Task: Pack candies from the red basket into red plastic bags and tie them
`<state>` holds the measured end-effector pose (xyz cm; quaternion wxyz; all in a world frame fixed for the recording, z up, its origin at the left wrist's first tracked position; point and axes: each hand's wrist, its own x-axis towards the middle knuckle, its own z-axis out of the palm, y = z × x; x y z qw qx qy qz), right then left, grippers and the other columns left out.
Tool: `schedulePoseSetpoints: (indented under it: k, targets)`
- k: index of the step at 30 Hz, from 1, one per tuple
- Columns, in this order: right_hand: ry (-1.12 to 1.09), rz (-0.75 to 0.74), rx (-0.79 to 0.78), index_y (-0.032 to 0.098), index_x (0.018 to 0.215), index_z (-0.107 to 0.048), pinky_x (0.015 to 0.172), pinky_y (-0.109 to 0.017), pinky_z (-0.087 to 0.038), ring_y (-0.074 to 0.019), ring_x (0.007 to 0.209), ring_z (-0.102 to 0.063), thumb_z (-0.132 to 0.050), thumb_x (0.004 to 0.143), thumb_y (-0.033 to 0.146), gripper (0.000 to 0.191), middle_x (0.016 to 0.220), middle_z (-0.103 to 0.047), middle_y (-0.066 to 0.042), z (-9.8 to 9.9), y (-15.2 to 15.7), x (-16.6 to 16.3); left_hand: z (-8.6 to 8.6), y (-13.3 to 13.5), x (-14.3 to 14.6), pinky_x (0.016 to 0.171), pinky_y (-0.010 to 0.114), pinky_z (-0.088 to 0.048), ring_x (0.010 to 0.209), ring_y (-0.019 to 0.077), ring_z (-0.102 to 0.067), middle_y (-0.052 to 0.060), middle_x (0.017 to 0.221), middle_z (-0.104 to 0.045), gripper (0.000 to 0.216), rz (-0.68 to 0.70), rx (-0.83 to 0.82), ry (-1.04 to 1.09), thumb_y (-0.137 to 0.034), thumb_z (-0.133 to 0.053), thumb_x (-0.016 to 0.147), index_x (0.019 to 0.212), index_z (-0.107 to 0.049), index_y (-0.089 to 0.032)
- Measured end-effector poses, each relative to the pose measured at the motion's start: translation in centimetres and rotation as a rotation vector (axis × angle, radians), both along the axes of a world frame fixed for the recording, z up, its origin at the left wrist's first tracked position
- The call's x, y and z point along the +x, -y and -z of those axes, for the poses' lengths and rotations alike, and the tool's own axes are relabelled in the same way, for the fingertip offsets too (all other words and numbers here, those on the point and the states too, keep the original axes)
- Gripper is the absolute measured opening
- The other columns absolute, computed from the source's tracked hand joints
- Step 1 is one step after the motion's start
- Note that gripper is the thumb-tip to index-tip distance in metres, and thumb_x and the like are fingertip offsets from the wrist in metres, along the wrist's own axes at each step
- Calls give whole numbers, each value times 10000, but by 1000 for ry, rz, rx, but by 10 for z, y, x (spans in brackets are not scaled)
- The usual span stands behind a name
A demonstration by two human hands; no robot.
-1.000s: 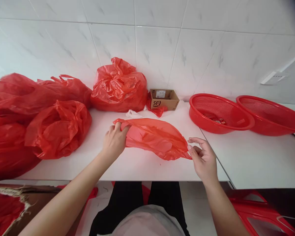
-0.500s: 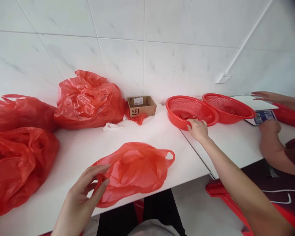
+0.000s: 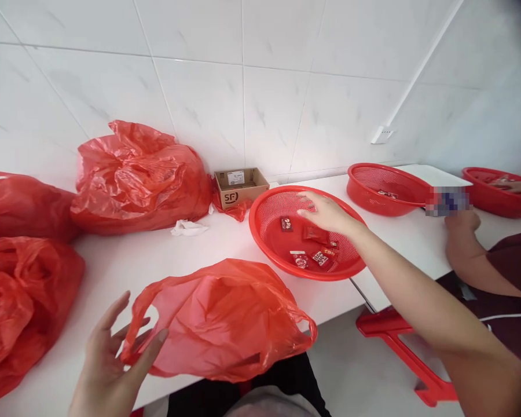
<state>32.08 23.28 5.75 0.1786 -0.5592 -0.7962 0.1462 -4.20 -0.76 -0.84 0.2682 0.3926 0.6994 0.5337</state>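
Observation:
A red plastic carrier bag (image 3: 226, 318) lies with its mouth open near the table's front edge. My left hand (image 3: 113, 353) has its left handle loosely between thumb and fingers; the index finger stands away from it. Behind the bag's right side is a red perforated basket (image 3: 258, 231). Several small printed packets lie in the basket, among them a dark red one (image 3: 286, 224) and a white-patterned one (image 3: 319, 258). Over the basket's back right part, my right hand (image 3: 325, 214) is open, fingers spread, with nothing in it.
Full red bags (image 3: 143, 179) crowd the left side. A small cardboard box (image 3: 241, 188) stands by the wall beside a crumpled white tissue (image 3: 189, 227). To the right are another red basket (image 3: 386, 188), a co-worker's arm (image 3: 464, 255) and a red stool (image 3: 408, 347).
The nearer basket has come left and forward, beside the bag. My right hand has moved off its front rim, fingers now spread. My left hand and the bag's left handle have shifted left.

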Motion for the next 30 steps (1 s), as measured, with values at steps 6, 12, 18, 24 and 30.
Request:
schedulePoseSetpoints:
  k: [6,12,18,24,30]
  targets:
    - [343,52,-300,189,1174,-661,763,-419,-536,-298,850,-689,-833,552,233,647,1011,-717,-108,45,-33,32,-13,14,23,1040,590,-441,1271,383,-514,73,1444,-464,905,46,-111,63,-577,-738,681,1462,-310,-419]
    - [247,62,-331,187,1087,-683,790,-421,-521,-278,819,-687,-753,574,99,525,875,-725,-76,49,-29,33,-13,8,23,1041,628,-409,1304,393,-472,98,1423,-469,942,56,-99,38,-574,-748,668,1473,-293,-397]
    - [-188,-58,-336,172,1197,-580,793,-339,-559,-201,906,-690,-468,867,227,352,1064,-716,-104,13,-3,13,-11,1,16,954,512,-502,1179,345,-564,76,1280,-538,941,72,-74,-25,-596,-741,643,1464,-334,-382]
    - [-980,-400,-716,215,1165,-548,829,-414,-560,-224,939,-688,-572,855,397,360,1022,-694,-73,-4,85,-64,-34,-4,38,807,323,-504,983,264,-610,18,901,-637,547,92,-122,33,-596,-663,734,1181,-609,-285]
    - [-445,-469,-587,345,950,-603,808,-441,-561,-237,896,-666,-635,828,415,144,954,-680,24,25,139,-118,-27,-2,34,527,224,-389,584,127,-425,-22,615,-443,343,257,-45,498,-500,-639,812,665,-553,-202]
